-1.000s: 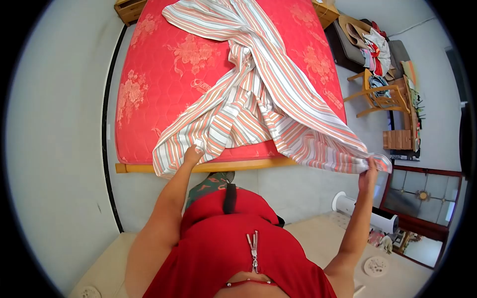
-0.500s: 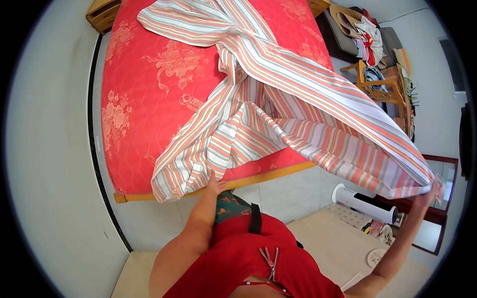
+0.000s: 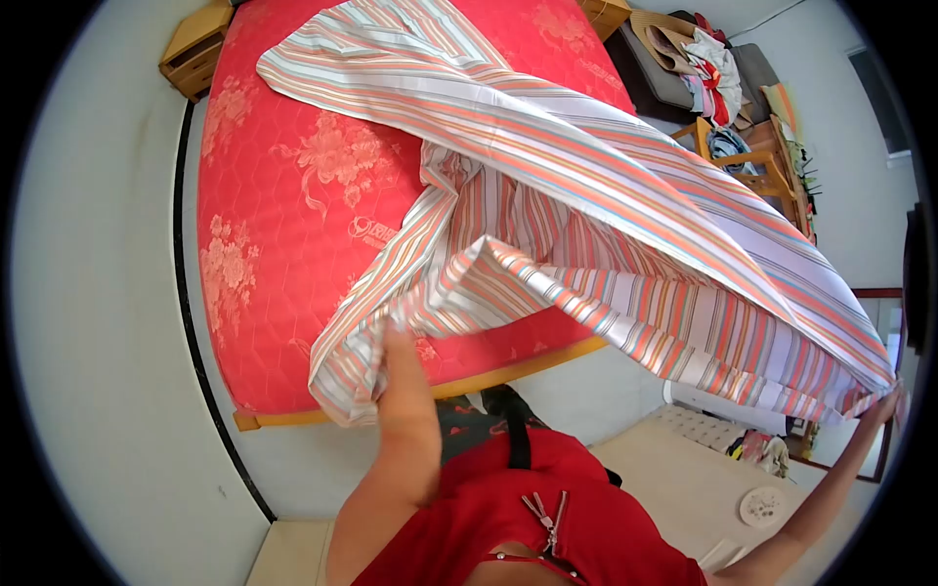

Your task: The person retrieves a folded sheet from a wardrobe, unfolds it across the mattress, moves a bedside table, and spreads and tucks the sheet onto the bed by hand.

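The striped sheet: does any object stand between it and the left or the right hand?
Nothing visible does. The right hand holds the striped sheet at one end, and the left hand is at a bunched part of it, though blur leaves that grip unclear.

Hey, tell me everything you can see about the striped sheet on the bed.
The striped sheet looks like thin, smooth cloth, white with orange, grey and yellowish stripes. It lies bunched and twisted across the red mattress, its far part fairly flat. Its near left end droops over the wooden bed edge. The right hand holds one end out past the bed, with a deep fold hanging open between. The left hand, blurred, is at the near left part; its grip is unclear.
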Demonstrator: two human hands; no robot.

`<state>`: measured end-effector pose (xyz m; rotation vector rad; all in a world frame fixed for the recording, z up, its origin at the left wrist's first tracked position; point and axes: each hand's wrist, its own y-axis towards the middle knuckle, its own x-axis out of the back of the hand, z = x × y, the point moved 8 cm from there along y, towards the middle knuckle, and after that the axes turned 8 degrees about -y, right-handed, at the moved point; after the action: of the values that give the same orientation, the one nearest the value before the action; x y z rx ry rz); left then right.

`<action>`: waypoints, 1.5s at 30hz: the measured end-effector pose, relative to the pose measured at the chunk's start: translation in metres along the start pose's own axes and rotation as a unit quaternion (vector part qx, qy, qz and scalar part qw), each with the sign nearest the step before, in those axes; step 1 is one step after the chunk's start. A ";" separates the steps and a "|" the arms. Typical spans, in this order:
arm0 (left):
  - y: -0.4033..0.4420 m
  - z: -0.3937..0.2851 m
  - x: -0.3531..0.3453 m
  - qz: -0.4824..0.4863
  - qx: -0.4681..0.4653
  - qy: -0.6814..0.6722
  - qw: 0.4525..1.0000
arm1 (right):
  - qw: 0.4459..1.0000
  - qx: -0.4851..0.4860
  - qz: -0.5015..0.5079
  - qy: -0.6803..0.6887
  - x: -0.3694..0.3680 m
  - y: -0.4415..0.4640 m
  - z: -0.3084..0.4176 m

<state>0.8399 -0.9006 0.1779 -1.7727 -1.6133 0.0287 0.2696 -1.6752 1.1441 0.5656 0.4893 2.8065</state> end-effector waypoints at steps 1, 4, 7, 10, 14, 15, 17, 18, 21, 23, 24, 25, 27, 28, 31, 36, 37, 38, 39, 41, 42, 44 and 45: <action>0.038 -0.024 0.016 0.031 0.020 -0.431 0.902 | 1.000 0.012 -0.015 -0.008 -0.015 -0.002 -0.011; 0.064 -0.130 0.148 0.201 -0.060 -0.758 0.618 | 0.990 0.115 -0.040 -0.065 -0.037 0.045 -0.076; 0.006 -0.195 0.340 -0.094 -0.123 -0.647 0.746 | 0.986 0.078 -0.100 -0.104 -0.089 0.008 -0.137; -0.137 -0.142 0.509 -0.414 -0.056 -0.409 0.812 | 0.939 0.204 -0.014 -0.278 -0.125 0.036 -0.238; -0.366 -0.071 0.576 -0.620 0.013 -0.080 0.780 | 0.828 0.195 0.204 -0.484 -0.243 -0.129 -0.273; -0.419 -0.059 0.579 -0.655 0.018 0.010 0.755 | 0.767 0.276 0.256 -0.519 -0.265 -0.168 -0.288; -0.479 0.007 0.549 -0.658 0.057 -0.224 0.716 | 0.681 0.208 0.435 -0.551 -0.285 -0.216 -0.354; -0.505 0.000 0.517 -0.581 0.124 -0.166 0.787 | 0.686 0.186 0.497 -0.497 -0.284 -0.238 -0.387; -0.527 -0.005 0.427 -0.407 0.004 0.105 0.907 | 0.373 -0.005 0.734 -0.568 -0.245 -0.320 -0.517; -0.521 0.019 0.369 -0.348 0.085 0.100 0.928 | 0.214 -0.161 0.812 -0.519 -0.193 -0.385 -0.548; -0.515 0.032 0.340 -0.313 0.128 0.092 0.937 | 0.136 -0.108 0.831 -0.529 -0.178 -0.417 -0.548; -0.506 0.042 0.315 -0.282 0.158 0.090 0.942 | 0.060 -0.053 0.842 -0.534 -0.162 -0.442 -0.552; -0.480 0.052 0.267 -0.214 0.202 0.090 0.952 | 0.040 -0.251 0.789 -0.559 -0.130 -0.473 -0.554; -0.463 0.055 0.245 -0.180 0.217 0.093 0.955 | 0.035 -0.306 0.773 -0.555 -0.121 -0.486 -0.563; -0.384 0.045 0.189 -0.084 0.224 0.120 0.963 | 0.065 -0.343 0.805 -0.480 -0.136 -0.522 -0.623; -0.104 -0.126 0.211 -0.115 -0.043 0.261 0.957 | 0.359 0.000 0.839 -0.409 -0.470 -0.579 -0.550; -0.052 -0.223 0.250 -0.173 -0.132 0.271 0.937 | 0.483 0.067 0.798 -0.356 -0.572 -0.568 -0.459; -0.022 -0.326 0.293 -0.237 -0.214 0.273 0.908 | 0.593 0.105 0.751 -0.271 -0.659 -0.545 -0.348; -0.019 -0.456 0.357 -0.321 -0.301 0.258 0.860 | 0.675 0.132 0.706 -0.169 -0.721 -0.512 -0.212; -0.086 -0.676 0.482 -0.480 -0.454 0.215 0.720 | 0.798 0.102 0.573 0.156 -0.748 -0.393 0.049; -0.142 -0.749 0.541 -0.545 -0.504 0.191 0.642 | 0.793 0.097 0.513 0.314 -0.725 -0.329 0.157; -0.254 -0.838 0.633 -0.630 -0.554 0.168 0.517 | 0.753 0.114 0.393 0.515 -0.637 -0.216 0.290; -0.308 -0.857 0.676 -0.651 -0.563 0.169 0.481 | 0.731 0.122 0.330 0.585 -0.586 -0.168 0.314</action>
<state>1.1254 -0.7443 1.2645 -0.4357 -2.3329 -2.3529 0.9515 -1.6063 1.1609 -1.4442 1.0085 3.4344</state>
